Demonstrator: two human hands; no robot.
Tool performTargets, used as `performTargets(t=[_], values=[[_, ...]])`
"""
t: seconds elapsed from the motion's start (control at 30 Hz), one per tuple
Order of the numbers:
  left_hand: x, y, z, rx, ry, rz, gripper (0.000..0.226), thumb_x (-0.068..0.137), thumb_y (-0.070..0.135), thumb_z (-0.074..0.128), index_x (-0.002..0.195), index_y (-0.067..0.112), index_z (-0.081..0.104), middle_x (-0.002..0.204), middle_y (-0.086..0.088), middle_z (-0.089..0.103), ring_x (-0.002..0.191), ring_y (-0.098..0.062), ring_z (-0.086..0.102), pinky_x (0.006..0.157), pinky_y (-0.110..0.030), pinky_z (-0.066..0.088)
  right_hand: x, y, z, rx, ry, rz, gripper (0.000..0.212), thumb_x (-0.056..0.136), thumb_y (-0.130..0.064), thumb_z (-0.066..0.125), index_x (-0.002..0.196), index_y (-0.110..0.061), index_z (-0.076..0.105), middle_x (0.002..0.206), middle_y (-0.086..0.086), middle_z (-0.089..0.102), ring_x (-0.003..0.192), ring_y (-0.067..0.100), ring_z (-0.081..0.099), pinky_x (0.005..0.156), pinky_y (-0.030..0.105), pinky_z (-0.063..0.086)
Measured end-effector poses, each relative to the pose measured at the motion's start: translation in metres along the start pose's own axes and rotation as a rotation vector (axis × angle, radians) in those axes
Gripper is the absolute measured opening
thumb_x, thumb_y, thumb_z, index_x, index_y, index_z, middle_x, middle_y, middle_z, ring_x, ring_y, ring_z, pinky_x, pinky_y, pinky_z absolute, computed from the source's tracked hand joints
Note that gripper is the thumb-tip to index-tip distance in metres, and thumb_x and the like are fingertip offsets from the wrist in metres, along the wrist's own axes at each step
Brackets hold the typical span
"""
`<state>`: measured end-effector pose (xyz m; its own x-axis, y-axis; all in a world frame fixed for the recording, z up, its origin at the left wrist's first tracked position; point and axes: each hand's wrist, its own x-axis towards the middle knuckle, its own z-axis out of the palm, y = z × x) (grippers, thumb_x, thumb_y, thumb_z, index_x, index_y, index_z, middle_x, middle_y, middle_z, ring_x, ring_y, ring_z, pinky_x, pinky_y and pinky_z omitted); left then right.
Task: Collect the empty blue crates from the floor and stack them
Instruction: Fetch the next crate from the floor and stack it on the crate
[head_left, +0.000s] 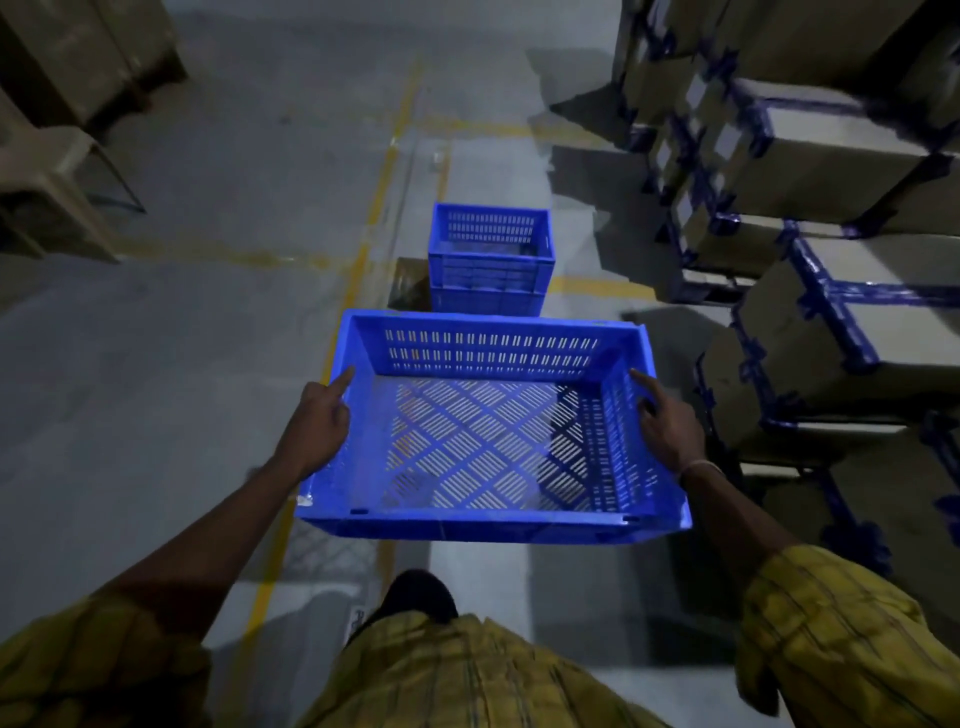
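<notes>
Looking down from the head camera, I see an empty blue crate (491, 431) held in the air in front of the body, clear of the floor (156, 364) and roughly level, with its open top facing up. The left hand (317, 426) is clamped on the crate's left side wall, forefinger stretched forward along the rim. The right hand (670, 426) is clamped on the right side wall in the same manner, forefinger likewise pointing ahead; a thin band (701, 466) sits at that wrist. Both forearms are bare below rolled yellow checked sleeves (831, 639). The crate's base is a slotted lattice and its walls carry rows of slots; nothing lies inside it. Straight ahead, beyond the far rim of the held crate and well apart from it, a stack of blue crates (491, 260) stands on the floor; I cannot tell exactly how many it holds. A flat brown piece (410, 283), apparently cardboard, lies just beside the stack's left foot. Yellow lines (374, 208) are painted on the grey floor, running forward and across. On the right, cartons bound with blue tape (810, 208) are piled high. At the upper left stand a pale plastic chair (47, 182) and more cartons (78, 57). A dark shoe (423, 592) shows below the crate.
</notes>
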<state>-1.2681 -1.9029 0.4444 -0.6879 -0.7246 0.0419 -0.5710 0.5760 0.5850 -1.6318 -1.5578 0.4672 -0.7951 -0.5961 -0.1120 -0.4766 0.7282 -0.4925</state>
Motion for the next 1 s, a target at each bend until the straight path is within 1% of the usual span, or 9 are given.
performTargets(t=[0.1, 0.23, 0.33, 0.47, 0.53, 0.73, 0.83, 0.93, 1.0], values=[[0.068, -0.004, 0.009, 0.004, -0.004, -0.001, 0.058, 0.095, 0.002, 0.051, 0.151, 0.012, 0.039, 0.096, -0.017, 0.045, 0.075, -0.036, 0.057, 0.072, -0.030, 0.038, 0.069, -0.008, 0.006, 0.002, 0.000, -0.017, 0.060, 0.096, -0.020, 0.049, 0.150, -0.044, 0.035, 0.105, 0.019, 0.070, 0.084, 0.038, 0.067, 0.066, 0.045, 0.053], [0.173, -0.017, 0.026, -0.038, -0.011, -0.019, 0.057, 0.096, 0.002, 0.050, 0.151, 0.013, 0.039, 0.101, -0.021, 0.046, 0.080, -0.038, 0.057, 0.078, -0.035, 0.043, 0.167, -0.023, 0.019, 0.054, -0.011, 0.012, 0.066, 0.093, -0.015, 0.053, 0.150, -0.045, 0.036, 0.108, 0.016, 0.071, 0.090, 0.037, 0.068, 0.071, 0.044, 0.052], [0.251, -0.029, 0.032, -0.026, -0.021, -0.040, 0.057, 0.096, 0.003, 0.050, 0.150, 0.015, 0.041, 0.101, -0.020, 0.046, 0.074, -0.037, 0.057, 0.075, -0.039, 0.047, 0.238, -0.041, 0.031, 0.041, -0.027, 0.030, 0.068, 0.092, -0.013, 0.053, 0.150, -0.044, 0.035, 0.109, 0.016, 0.068, 0.091, 0.036, 0.067, 0.074, 0.041, 0.048], [0.346, -0.037, 0.024, -0.024, -0.077, -0.004, 0.059, 0.094, 0.003, 0.052, 0.151, 0.017, 0.041, 0.096, -0.015, 0.043, 0.066, -0.037, 0.056, 0.069, -0.043, 0.051, 0.325, -0.063, 0.037, 0.050, 0.015, 0.042, 0.066, 0.092, -0.013, 0.055, 0.150, -0.038, 0.039, 0.096, 0.022, 0.068, 0.085, 0.040, 0.067, 0.066, 0.034, 0.039], [0.395, -0.040, 0.021, 0.011, -0.070, -0.001, 0.060, 0.095, 0.003, 0.052, 0.151, 0.018, 0.039, 0.096, -0.013, 0.042, 0.064, -0.038, 0.055, 0.068, -0.042, 0.050, 0.366, -0.072, 0.041, 0.013, 0.015, 0.046, 0.064, 0.092, -0.017, 0.054, 0.150, -0.038, 0.039, 0.095, 0.023, 0.067, 0.083, 0.041, 0.066, 0.066, 0.036, 0.040], [0.515, -0.045, 0.025, 0.013, -0.145, 0.014, 0.062, 0.094, 0.003, 0.050, 0.153, 0.011, 0.034, 0.096, -0.019, 0.045, 0.078, -0.039, 0.056, 0.073, -0.038, 0.045, 0.480, -0.093, 0.043, 0.008, 0.050, 0.051, 0.060, 0.097, -0.014, 0.053, 0.151, -0.035, 0.039, 0.102, 0.027, 0.066, 0.089, 0.043, 0.065, 0.074, 0.043, 0.048], [0.572, -0.044, 0.043, 0.006, -0.172, -0.014, 0.061, 0.093, 0.009, 0.047, 0.153, 0.009, 0.034, 0.096, -0.022, 0.046, 0.082, -0.039, 0.057, 0.075, -0.039, 0.044, 0.547, -0.085, 0.051, 0.000, 0.039, 0.041, 0.059, 0.097, -0.015, 0.052, 0.151, -0.033, 0.038, 0.099, 0.028, 0.066, 0.088, 0.045, 0.065, 0.073, 0.044, 0.048], [0.633, -0.039, 0.065, 0.004, -0.156, -0.014, 0.063, 0.092, 0.015, 0.043, 0.153, 0.007, 0.031, 0.097, -0.024, 0.047, 0.085, -0.039, 0.056, 0.076, -0.036, 0.042, 0.620, -0.073, 0.057, 0.020, 0.008, -0.011, 0.062, 0.092, -0.026, 0.044, 0.153, -0.036, 0.033, 0.098, 0.025, 0.066, 0.083, 0.043, 0.065, 0.068, 0.042, 0.047], [0.670, -0.036, 0.083, 0.011, -0.169, -0.041, 0.062, 0.095, 0.006, 0.046, 0.154, 0.005, 0.028, 0.098, -0.023, 0.046, 0.085, -0.039, 0.056, 0.076, -0.031, 0.037, 0.666, -0.064, 0.062, 0.040, -0.010, -0.038, 0.066, 0.090, -0.029, 0.042, 0.154, -0.039, 0.028, 0.099, 0.022, 0.065, 0.080, 0.041, 0.064, 0.063, 0.037, 0.042]])
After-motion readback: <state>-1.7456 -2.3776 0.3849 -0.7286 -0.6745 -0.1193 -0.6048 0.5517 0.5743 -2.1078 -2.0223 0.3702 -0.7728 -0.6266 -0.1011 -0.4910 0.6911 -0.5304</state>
